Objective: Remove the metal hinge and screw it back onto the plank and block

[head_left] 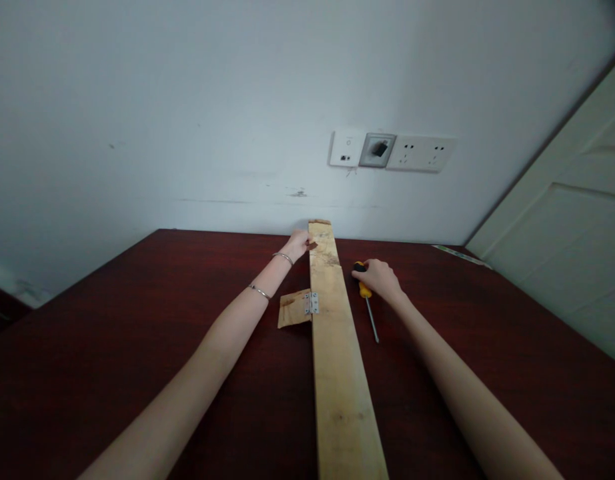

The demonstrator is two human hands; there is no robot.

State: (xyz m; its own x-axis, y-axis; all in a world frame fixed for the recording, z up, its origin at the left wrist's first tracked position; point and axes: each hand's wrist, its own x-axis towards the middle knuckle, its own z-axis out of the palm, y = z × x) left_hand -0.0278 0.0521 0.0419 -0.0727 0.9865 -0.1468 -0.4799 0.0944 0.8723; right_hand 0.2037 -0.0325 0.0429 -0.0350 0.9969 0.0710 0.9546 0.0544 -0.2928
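A long pale wooden plank lies lengthwise on the dark red table, its far end close to the wall. My left hand is at the plank's far left edge, fingers closed on a small flat brown piece whose kind I cannot make out. To the right of the plank, my right hand grips the black-and-yellow handle of a screwdriver, whose metal shaft points back toward me. A silver hinge joins a small wooden piece to the plank's left side.
The dark red table reaches back to a pale wall. A socket panel and a black plug are on the wall above it. A thin printed strip lies at the far right corner, beside a white panelled door.
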